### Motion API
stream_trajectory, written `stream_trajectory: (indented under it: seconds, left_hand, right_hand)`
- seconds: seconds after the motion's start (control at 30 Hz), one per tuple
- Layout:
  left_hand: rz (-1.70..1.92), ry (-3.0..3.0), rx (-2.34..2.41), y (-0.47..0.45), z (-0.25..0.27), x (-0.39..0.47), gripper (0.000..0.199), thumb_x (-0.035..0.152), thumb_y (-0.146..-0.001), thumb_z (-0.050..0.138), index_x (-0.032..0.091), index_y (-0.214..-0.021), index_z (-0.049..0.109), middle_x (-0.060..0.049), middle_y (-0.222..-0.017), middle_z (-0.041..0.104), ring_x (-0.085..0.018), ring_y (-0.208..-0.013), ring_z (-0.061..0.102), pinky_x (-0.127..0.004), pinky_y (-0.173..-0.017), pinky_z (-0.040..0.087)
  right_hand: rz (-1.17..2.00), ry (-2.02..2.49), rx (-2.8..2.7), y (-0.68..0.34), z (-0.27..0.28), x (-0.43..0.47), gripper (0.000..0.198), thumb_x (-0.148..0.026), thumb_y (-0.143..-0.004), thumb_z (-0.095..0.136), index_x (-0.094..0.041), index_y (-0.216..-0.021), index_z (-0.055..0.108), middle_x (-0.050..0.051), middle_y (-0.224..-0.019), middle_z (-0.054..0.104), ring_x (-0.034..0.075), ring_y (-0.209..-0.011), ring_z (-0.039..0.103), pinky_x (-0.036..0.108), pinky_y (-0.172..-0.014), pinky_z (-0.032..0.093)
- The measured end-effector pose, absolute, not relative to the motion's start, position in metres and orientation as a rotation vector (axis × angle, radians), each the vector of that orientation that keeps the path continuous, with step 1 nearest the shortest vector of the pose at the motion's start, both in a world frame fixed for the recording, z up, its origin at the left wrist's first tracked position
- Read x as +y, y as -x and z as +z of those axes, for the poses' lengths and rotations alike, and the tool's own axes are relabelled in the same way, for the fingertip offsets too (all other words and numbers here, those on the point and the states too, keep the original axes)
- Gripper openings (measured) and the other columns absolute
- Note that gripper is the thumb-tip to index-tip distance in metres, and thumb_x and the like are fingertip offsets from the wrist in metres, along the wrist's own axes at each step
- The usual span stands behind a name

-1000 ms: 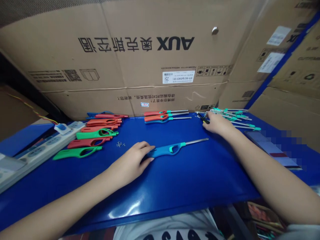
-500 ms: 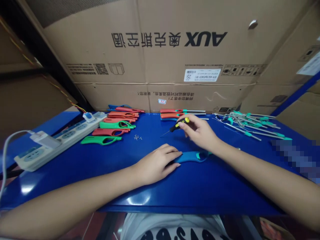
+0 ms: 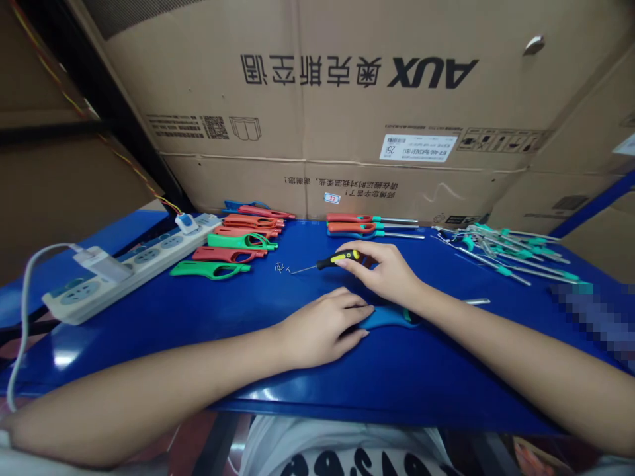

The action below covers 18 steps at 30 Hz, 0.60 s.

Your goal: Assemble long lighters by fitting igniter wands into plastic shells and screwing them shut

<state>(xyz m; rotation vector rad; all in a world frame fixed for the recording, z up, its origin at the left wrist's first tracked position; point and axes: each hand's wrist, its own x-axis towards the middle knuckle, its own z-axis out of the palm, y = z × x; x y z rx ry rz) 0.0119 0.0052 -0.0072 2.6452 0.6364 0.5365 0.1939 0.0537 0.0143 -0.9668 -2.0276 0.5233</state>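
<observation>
My right hand point(image 3: 384, 268) is closed around a black and yellow screwdriver point(image 3: 338, 258), its thin shaft pointing left. The screwdriver tip reaches the edge of a small pile of screws point(image 3: 280, 268) on the blue table point(image 3: 238, 311). My left hand point(image 3: 325, 328) rests on the table, fingers and thumb wrapped round the end of a blue lighter point(image 3: 388, 317). The lighter lies flat with its metal tube running to the right, partly hidden under my right forearm.
Red, orange, green and blue lighter handles point(image 3: 231, 254) lie in a column on the left, beside a white power strip point(image 3: 133, 264) with plugs. Assembled lighters point(image 3: 352, 228) sit at the back. A heap of metal lighter tubes point(image 3: 516, 248) lies right. A cardboard sheet point(image 3: 337, 158) stands behind.
My right hand has moved left and lowered the screwdriver, bringing its tip to the screws. My left hand stays on the blue lighter. The view has shifted slightly.
</observation>
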Motion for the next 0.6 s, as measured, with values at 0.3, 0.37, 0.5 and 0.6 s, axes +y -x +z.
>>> stream_trajectory:
  seconds: [0.3,0.37,0.5,0.6]
  left_hand:
    - [0.609,-2.560,0.619,-0.013,-0.010,0.006,0.035,0.025,-0.097,0.061,0.016,-0.130,0.065,-0.012,-0.123,0.069,-0.025,-0.114,0.061,-0.041,-0.103,0.051]
    - [0.633,-2.528,0.613,-0.013,-0.010,0.007,0.035,0.025,-0.097,0.061,0.018,-0.131,0.065,-0.012,-0.124,0.069,-0.025,-0.115,0.061,-0.041,-0.103,0.052]
    - [0.677,-2.465,0.631,-0.014,-0.013,0.010,0.035,0.025,-0.096,0.064,0.019,-0.130,0.066,-0.011,-0.124,0.069,-0.024,-0.115,0.062,-0.041,-0.103,0.052]
    - [0.714,-2.440,0.621,-0.017,-0.016,0.013,0.034,0.025,-0.095,0.065,0.019,-0.129,0.067,-0.010,-0.124,0.070,-0.023,-0.114,0.064,-0.040,-0.102,0.052]
  right_hand:
    - [0.686,1.027,-1.860,-0.194,0.011,0.054,0.028,-0.048,-0.086,0.072,-0.024,-0.100,0.076,0.002,-0.088,0.076,0.015,-0.064,0.060,0.030,-0.062,0.049]
    - [0.787,0.995,-1.680,-0.194,0.015,0.053,0.031,-0.051,-0.082,0.074,-0.023,-0.095,0.074,0.002,-0.078,0.072,0.013,-0.056,0.057,0.028,-0.053,0.047]
    - [0.942,0.963,-1.268,-0.204,0.030,0.049,0.040,-0.059,-0.078,0.075,-0.021,-0.080,0.063,-0.003,-0.063,0.058,0.010,-0.047,0.051,0.023,-0.041,0.042]
    - [1.035,0.905,-1.014,-0.222,0.039,0.045,0.047,-0.063,-0.074,0.077,-0.022,-0.083,0.056,-0.005,-0.065,0.052,0.009,-0.050,0.052,0.021,-0.040,0.042]
